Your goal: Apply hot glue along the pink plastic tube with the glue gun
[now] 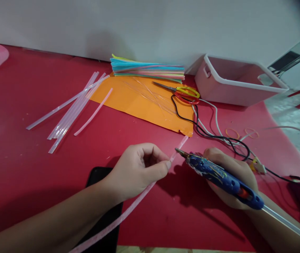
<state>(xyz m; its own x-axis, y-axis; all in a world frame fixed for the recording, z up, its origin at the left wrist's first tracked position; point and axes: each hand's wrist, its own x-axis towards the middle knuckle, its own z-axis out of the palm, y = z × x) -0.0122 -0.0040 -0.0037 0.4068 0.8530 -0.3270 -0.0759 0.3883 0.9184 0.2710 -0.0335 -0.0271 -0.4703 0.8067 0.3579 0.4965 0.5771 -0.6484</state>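
Note:
Between thumb and finger, my left hand [139, 168] pinches a long pink fuzzy strip [129, 211], like a pipe cleaner. The strip's short end sticks out past my fingertips toward the orange sheet, and its long part trails under my wrist to the bottom edge. My right hand [234, 175] is wrapped round a blue hot glue gun [218, 174] crusted with dried glue. Its metal nozzle points left, close to the strip's end; whether they touch I cannot tell. A clear glue stick [287, 223] juts from the gun's rear.
Clear glue sticks [71, 112] and a short pink strip [94, 111] lie on the left of the red table [34, 168]. Scissors [181, 93] rest on an orange sheet [129, 102], before a coloured pipe cleaner bundle [147, 68]. Cables [213, 133] run near a pink bin [223, 88]. A black phone-like slab [108, 225] lies below my left arm.

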